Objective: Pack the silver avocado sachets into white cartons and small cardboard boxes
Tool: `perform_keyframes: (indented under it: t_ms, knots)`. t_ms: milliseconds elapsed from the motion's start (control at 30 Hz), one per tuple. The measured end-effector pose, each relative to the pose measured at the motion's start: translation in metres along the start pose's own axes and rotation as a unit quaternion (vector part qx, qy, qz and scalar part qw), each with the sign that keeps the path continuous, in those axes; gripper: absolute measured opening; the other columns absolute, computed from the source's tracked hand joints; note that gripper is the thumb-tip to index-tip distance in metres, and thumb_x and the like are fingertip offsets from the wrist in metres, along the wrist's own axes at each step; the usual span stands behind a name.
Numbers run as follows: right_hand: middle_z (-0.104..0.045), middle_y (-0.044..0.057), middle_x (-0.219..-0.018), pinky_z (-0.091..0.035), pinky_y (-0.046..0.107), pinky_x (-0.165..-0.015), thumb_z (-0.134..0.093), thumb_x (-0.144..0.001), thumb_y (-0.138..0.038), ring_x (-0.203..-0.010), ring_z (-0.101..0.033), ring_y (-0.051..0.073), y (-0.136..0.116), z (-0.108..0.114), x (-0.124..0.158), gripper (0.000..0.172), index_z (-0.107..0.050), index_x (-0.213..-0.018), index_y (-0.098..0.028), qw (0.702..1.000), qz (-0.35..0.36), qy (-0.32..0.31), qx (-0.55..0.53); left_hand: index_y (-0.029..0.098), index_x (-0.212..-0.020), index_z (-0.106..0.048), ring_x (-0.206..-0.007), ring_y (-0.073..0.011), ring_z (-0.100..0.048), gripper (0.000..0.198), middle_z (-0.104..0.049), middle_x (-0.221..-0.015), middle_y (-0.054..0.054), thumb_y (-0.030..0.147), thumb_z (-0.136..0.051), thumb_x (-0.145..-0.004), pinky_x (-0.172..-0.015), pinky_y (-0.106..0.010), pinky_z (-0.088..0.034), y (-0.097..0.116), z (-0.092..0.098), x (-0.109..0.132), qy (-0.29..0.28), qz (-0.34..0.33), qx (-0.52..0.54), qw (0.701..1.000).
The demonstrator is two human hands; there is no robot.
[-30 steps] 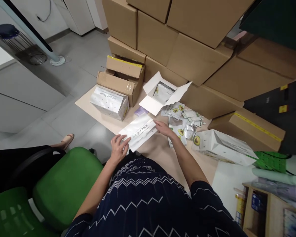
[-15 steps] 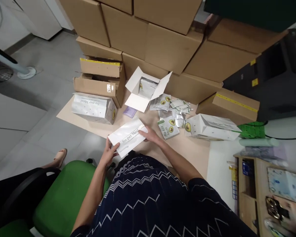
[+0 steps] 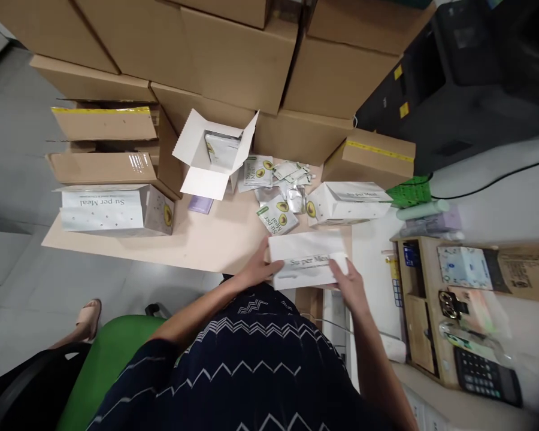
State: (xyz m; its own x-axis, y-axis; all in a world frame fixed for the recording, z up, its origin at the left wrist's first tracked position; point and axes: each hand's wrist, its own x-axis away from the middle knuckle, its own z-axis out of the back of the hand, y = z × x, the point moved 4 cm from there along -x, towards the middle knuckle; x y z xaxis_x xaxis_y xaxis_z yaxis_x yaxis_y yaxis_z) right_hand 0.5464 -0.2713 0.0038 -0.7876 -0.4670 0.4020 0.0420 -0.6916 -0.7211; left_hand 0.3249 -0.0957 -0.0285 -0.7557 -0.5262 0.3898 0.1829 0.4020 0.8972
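Shifted rightward, the white Su-per Meal carton is over the front edge of the table, left hand and right hand pinching its ends, thumbs on top. Probably light, smooth and crushable; best held gently near the short ends.

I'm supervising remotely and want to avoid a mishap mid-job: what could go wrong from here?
1. The left hand and right hand hold the white package by the front edge of the table; if the grip slipped, it might fall off.
2. An avocado sachet lies just beyond the package, so a forward push could shift it.
3. The open white box has its flaps spread; a reaching arm might catch one.
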Motion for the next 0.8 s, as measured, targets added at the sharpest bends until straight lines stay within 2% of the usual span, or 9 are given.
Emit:
perform_keyframes:
  t_ms: [100,233,367,467,567,633,700,767,800]
  knots:
    - [-0.072,0.012,-0.112,-0.065,0.034,-0.061,-0.073,-0.07,-0.062,-0.091,-0.072,0.028,0.033,0.041,-0.035,0.067,-0.067,-0.121,-0.02,0.997,-0.048,0.042,-0.053,0.025,-0.16,-0.015,-0.133,-0.0355,-0.051,0.109,-0.042,-0.155,-0.018,0.046,-0.078,-0.074,-0.11,-0.052,-0.045,-0.014,-0.05,-0.054,-0.03,-0.014,-0.044,0.998]
    - [-0.069,0.014,-0.115,-0.064,0.034,-0.06,-0.074,-0.063,-0.064,-0.093,-0.071,0.029,0.065,0.054,-0.081,0.069,-0.066,-0.116,-0.02,0.99,-0.036,0.101,-0.088,0.023,-0.161,-0.013,-0.144,-0.0385,-0.037,0.111,-0.035,-0.161,-0.016,0.038,-0.078,-0.072,-0.119,-0.055,-0.031,-0.018,-0.086,-0.103,-0.063,-0.003,-0.111,0.992]
    - [-0.063,0.015,-0.119,-0.064,0.038,-0.067,-0.067,-0.067,-0.066,-0.095,-0.071,0.028,0.078,0.044,-0.092,0.078,-0.057,-0.127,-0.017,0.977,-0.007,0.179,-0.112,0.02,-0.162,-0.009,-0.137,-0.0368,-0.048,0.109,-0.035,-0.16,-0.018,0.033,-0.073,-0.076,-0.113,-0.046,-0.039,-0.016,-0.09,-0.112,-0.07,-0.011,-0.144,0.987]
    - [-0.053,0.02,-0.129,-0.063,0.041,-0.07,-0.066,-0.07,-0.061,-0.089,-0.072,0.027,0.064,0.04,-0.075,0.081,-0.052,-0.136,-0.015,0.959,0.021,0.279,-0.045,0.019,-0.161,-0.017,-0.116,-0.0326,-0.064,0.103,-0.045,-0.153,-0.022,0.035,-0.073,-0.076,-0.1,-0.048,-0.05,-0.015,-0.069,-0.099,-0.073,-0.013,-0.121,0.99]
    - [-0.048,0.025,-0.132,-0.062,0.046,-0.074,-0.063,-0.076,-0.054,-0.091,-0.07,0.03,0.013,0.029,-0.047,0.071,-0.056,-0.133,-0.012,0.924,0.109,0.36,0.064,0.018,-0.147,-0.049,-0.106,-0.0264,-0.069,0.072,-0.065,-0.131,-0.018,0.039,-0.068,-0.081,-0.094,-0.045,-0.054,0.004,-0.013,-0.068,-0.028,-0.092,-0.087,0.992]
    - [-0.058,0.021,-0.122,-0.061,0.046,-0.077,-0.056,-0.084,-0.052,-0.093,-0.07,0.03,-0.037,0.003,-0.029,0.053,-0.063,-0.121,-0.014,0.925,0.173,0.331,0.068,0.02,-0.118,-0.071,-0.093,-0.0232,-0.071,0.043,-0.075,-0.105,-0.012,0.044,-0.064,-0.083,-0.087,-0.039,-0.057,0.026,0.052,-0.038,0.08,-0.145,-0.106,0.98]
    - [-0.068,0.015,-0.101,-0.059,0.046,-0.086,-0.053,-0.089,-0.051,-0.092,-0.07,0.028,-0.094,-0.043,-0.012,0.04,-0.068,-0.104,-0.018,0.952,0.228,0.2,0.027,0.021,-0.094,-0.075,-0.087,-0.0236,-0.07,0.033,-0.075,-0.091,-0.008,0.05,-0.066,-0.08,-0.084,-0.039,-0.058,0.054,0.134,0.002,0.256,-0.172,-0.144,0.94]
    - [-0.072,0.011,-0.091,-0.06,0.043,-0.081,-0.055,-0.089,-0.052,-0.08,-0.071,0.026,-0.154,-0.113,0.01,0.037,-0.07,-0.101,-0.021,0.964,0.262,-0.043,-0.014,0.02,-0.094,-0.071,-0.102,-0.0254,-0.067,0.037,-0.073,-0.099,-0.008,0.052,-0.055,-0.087,-0.096,-0.042,-0.053,0.082,0.218,0.044,0.385,-0.183,-0.155,0.891]
    - [-0.073,0.009,-0.089,-0.061,0.042,-0.077,-0.054,-0.09,-0.054,-0.076,-0.071,0.025,-0.183,-0.15,0.023,0.039,-0.071,-0.103,-0.022,0.952,0.268,-0.147,-0.033,0.019,-0.102,-0.068,-0.113,-0.0261,-0.063,0.041,-0.07,-0.107,-0.008,0.052,-0.047,-0.091,-0.104,-0.044,-0.049,0.095,0.259,0.064,0.448,-0.186,-0.16,0.86]
